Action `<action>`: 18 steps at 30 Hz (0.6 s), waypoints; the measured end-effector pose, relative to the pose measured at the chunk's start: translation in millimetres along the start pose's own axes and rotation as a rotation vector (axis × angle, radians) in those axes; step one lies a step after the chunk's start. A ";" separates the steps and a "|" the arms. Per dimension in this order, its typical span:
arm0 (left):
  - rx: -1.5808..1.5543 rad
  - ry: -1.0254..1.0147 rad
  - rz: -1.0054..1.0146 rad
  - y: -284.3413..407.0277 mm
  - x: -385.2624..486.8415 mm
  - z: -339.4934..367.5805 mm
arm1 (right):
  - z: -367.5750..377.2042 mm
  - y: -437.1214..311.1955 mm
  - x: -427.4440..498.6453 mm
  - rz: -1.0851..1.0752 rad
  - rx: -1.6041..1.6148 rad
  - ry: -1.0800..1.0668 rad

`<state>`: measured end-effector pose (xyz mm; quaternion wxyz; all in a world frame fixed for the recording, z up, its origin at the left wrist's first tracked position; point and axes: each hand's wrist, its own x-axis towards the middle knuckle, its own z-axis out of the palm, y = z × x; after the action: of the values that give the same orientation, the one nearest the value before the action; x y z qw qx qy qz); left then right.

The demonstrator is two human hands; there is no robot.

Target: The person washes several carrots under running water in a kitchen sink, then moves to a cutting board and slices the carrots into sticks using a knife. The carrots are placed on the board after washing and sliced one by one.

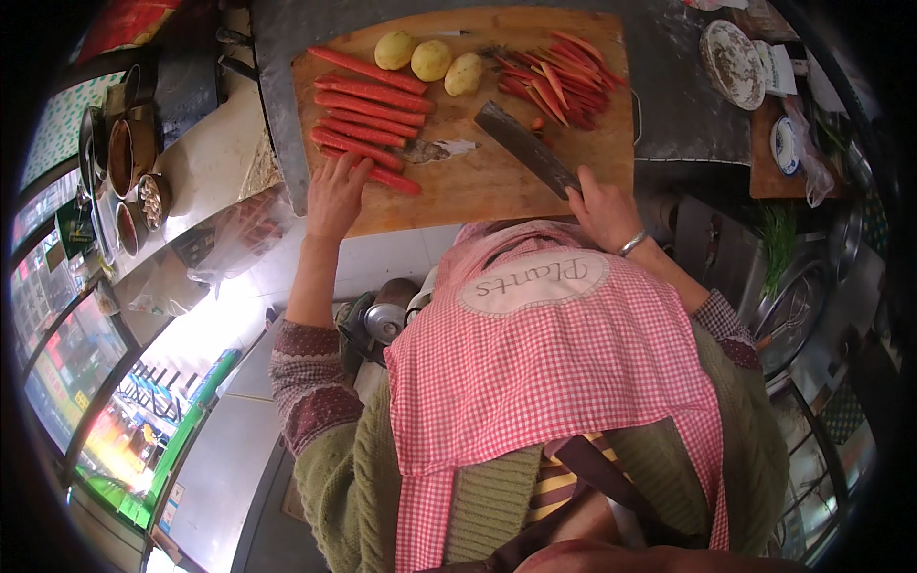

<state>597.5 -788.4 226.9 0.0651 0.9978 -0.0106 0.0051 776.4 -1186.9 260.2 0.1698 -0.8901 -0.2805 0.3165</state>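
My left hand (334,197) is at the near left of a wooden cutting board (458,208), its fingers closed over the left end of the nearest carrot (390,180). Beyond it, several more whole peeled carrots (372,97) lie side by side. In my right hand (609,215) is the handle of a cleaver (526,149), its dark blade slanting up and left over the board. Past the blade tip is a heap of carrot strips (562,79). Three peeled potatoes, one of them the middle potato (431,60), sit at the board's far side.
Dark peelings (426,151) lie mid-board. To the right are a floury round dish (732,64), a blue-patterned bowl (785,145) and green stalks (778,247). Pots (129,157) and a plastic bag (243,233) are at left. A gingham apron (559,358) covers my front.
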 end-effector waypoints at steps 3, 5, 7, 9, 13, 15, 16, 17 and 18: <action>0.088 -0.103 -0.017 3.4 -0.9 2.1 | -0.4 0.1 1.0 0.021 -0.011 -0.015; 0.165 -0.282 -0.108 13.0 -6.8 -5.4 | 0.3 0.5 0.4 0.027 -0.012 -0.012; 0.190 -0.139 -0.053 29.1 -11.2 -17.1 | 1.1 0.9 -0.6 0.017 -0.002 0.020; 0.123 -0.056 0.034 50.1 -9.4 -28.8 | 1.5 1.6 -1.4 0.029 0.022 0.013; -0.191 -0.016 0.299 99.8 18.8 -30.2 | 0.4 4.3 -0.8 0.008 0.082 0.030; -0.330 -0.105 0.364 116.1 37.6 -18.2 | -0.3 6.5 0.3 0.009 0.076 0.008; -0.380 -0.163 0.364 122.3 46.3 -9.9 | -0.4 7.7 0.6 -0.012 0.078 0.038; -0.431 -0.222 0.365 127.5 51.7 -1.9 | -0.2 8.7 0.5 0.000 0.074 0.028; -0.402 -0.201 0.373 130.8 53.8 5.3 | 0.3 9.6 0.3 -0.010 0.077 0.046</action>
<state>648.5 -919.8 239.3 0.2582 0.9412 -0.2011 -0.0839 780.1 -1194.2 255.2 0.2119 -0.8885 -0.2685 0.3060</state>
